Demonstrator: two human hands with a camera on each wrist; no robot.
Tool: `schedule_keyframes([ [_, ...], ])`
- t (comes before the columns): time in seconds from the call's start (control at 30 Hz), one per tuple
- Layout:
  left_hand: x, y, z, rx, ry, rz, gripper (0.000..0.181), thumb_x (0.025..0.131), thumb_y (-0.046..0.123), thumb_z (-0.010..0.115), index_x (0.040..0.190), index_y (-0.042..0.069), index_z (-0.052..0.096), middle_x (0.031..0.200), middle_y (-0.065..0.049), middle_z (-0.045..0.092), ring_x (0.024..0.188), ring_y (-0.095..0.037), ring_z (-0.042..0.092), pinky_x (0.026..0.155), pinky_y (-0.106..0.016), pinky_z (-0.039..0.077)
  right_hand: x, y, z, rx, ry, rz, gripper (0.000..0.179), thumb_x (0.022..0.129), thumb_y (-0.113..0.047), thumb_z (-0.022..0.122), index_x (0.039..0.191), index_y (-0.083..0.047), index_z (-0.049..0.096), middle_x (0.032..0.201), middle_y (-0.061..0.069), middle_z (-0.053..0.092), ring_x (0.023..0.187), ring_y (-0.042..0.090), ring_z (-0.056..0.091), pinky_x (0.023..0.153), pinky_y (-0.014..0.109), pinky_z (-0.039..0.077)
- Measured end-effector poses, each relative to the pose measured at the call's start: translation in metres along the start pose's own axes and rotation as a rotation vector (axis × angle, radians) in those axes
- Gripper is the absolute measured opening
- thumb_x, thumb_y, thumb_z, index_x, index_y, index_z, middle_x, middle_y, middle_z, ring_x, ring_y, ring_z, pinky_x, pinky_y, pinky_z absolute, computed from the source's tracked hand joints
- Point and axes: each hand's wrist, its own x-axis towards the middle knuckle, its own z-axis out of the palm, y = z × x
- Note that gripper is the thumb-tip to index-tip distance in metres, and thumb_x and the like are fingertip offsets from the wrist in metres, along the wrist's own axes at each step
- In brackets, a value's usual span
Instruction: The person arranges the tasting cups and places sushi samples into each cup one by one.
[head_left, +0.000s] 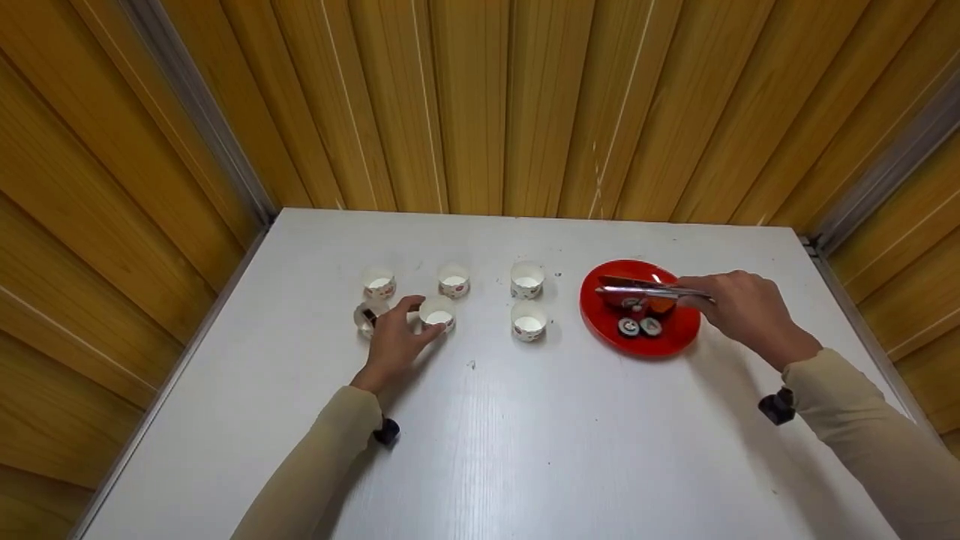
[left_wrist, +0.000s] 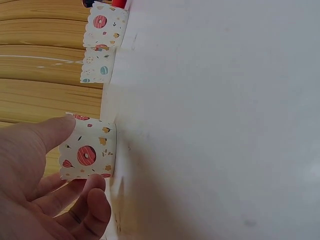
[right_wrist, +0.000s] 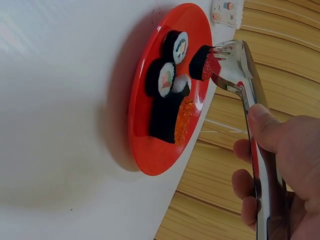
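Observation:
My left hand point(head_left: 396, 343) holds a small white paper cup point(head_left: 437, 315) between thumb and fingers. In the left wrist view this cup point(left_wrist: 87, 150) shows a printed donut and a scalloped rim, and it stands upright on the table. My right hand point(head_left: 742, 311) grips metal tongs point(head_left: 652, 289) over a red plate point(head_left: 611, 341). Seen from the right wrist, the fork-like tip of the tongs point(right_wrist: 232, 65) is right at a dark seaweed-wrapped sushi piece point(right_wrist: 197, 62) with red topping. Beside it on the plate lie two round sushi rolls point(right_wrist: 166, 80) and a piece with orange roe point(right_wrist: 167, 120).
Several more paper cups stand on the white table point(head_left: 495, 435): two at the back left, one partly behind my left hand with something dark in it point(head_left: 369, 316), and two point(head_left: 528, 281) left of the plate. A yellow wood-look wall point(head_left: 480, 112) rises behind the table.

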Motion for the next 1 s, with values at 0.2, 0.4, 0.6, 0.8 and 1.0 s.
schedule_keyframes([
  [0.2,-0.001,0.0,0.0,-0.009,-0.001,0.004,0.061,0.087,0.026,0.085,0.136,-0.001,0.059,0.129,-0.021,0.068,0.125,-0.035,0.061,0.105,-0.049,0.046,0.002,-0.004,-0.007,-0.018,0.027,-0.022,0.033,0.089,-0.019,0.082,0.121,-0.012,0.077,0.094,0.014,0.077,0.065,0.023,0.054,0.054,0.035,0.044],
  [0.4,-0.001,-0.001,-0.001,-0.013,-0.005,0.001,0.062,0.088,0.028,0.084,0.137,-0.001,0.059,0.129,-0.021,0.067,0.123,-0.035,0.061,0.102,-0.049,0.047,0.007,-0.011,-0.013,-0.017,0.022,-0.026,0.033,0.09,-0.02,0.082,0.121,-0.013,0.077,0.094,0.014,0.077,0.065,0.022,0.053,0.052,0.034,0.042],
  [0.6,0.0,-0.001,-0.001,-0.021,-0.012,-0.004,0.062,0.089,0.028,0.083,0.138,-0.001,0.059,0.131,-0.021,0.066,0.124,-0.035,0.061,0.103,-0.048,0.046,0.013,-0.02,-0.019,-0.009,0.006,-0.02,0.034,0.091,-0.02,0.081,0.124,-0.013,0.076,0.097,0.014,0.078,0.07,0.024,0.059,0.056,0.038,0.047],
  [0.8,0.0,-0.002,-0.001,-0.018,-0.013,0.0,0.061,0.089,0.026,0.083,0.138,-0.001,0.059,0.132,-0.02,0.066,0.125,-0.035,0.06,0.104,-0.049,0.046,0.019,-0.029,-0.022,-0.003,0.018,-0.031,0.036,0.091,-0.018,0.08,0.126,-0.012,0.075,0.102,0.016,0.077,0.081,0.031,0.067,0.062,0.046,0.053],
  [1.0,0.0,-0.002,-0.001,-0.017,-0.005,0.011,0.06,0.088,0.025,0.084,0.136,-0.001,0.06,0.129,-0.02,0.067,0.122,-0.035,0.062,0.102,-0.049,0.047,0.027,-0.041,-0.024,-0.018,0.037,-0.033,0.036,0.09,-0.018,0.082,0.125,-0.015,0.076,0.099,0.013,0.078,0.078,0.029,0.065,0.061,0.044,0.052],
])
